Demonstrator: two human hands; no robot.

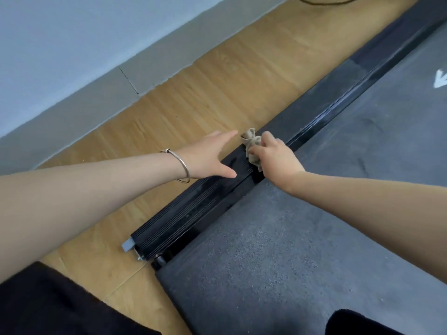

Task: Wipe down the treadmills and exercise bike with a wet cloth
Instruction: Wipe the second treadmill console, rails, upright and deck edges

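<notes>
A treadmill lies low on the floor, its grey belt (302, 238) running from the lower middle to the upper right. Along the belt's left edge runs a black ribbed side rail (193, 209). My right hand (275, 158) grips a bunched beige cloth (252, 146) and presses it on the rail. My left hand (212, 157) reaches over the rail's outer edge just left of the cloth, fingers straight, thumb touching the rail. A thin metal bangle (180, 163) circles the left wrist.
Wooden floor (217, 93) lies between the rail and the grey skirting and pale wall (72, 44) at the left. A dark cord (321, 0) lies at the top. A white arrow (440, 79) marks the belt. Dark clothing (60, 305) fills the bottom left corner.
</notes>
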